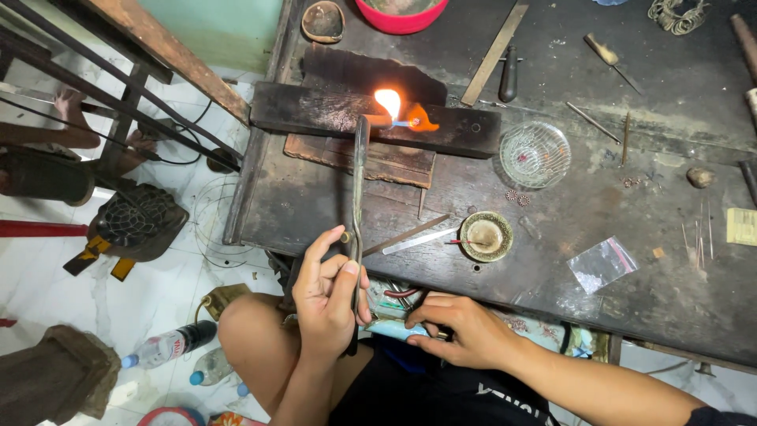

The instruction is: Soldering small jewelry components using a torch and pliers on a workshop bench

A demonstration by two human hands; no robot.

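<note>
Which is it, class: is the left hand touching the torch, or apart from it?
Touching. The head view shows the left hand with its fingers wrapped around the torch near its lower end.

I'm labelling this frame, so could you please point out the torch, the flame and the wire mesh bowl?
torch (pixel 359 181): head view, on its long metal tube.
flame (pixel 388 101): head view, on its bright core.
wire mesh bowl (pixel 535 154): head view, on its mesh middle.

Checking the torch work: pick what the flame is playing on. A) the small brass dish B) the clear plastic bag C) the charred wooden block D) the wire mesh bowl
C: the left hand holds the torch, and its flame burns against the charred wooden block.
</note>
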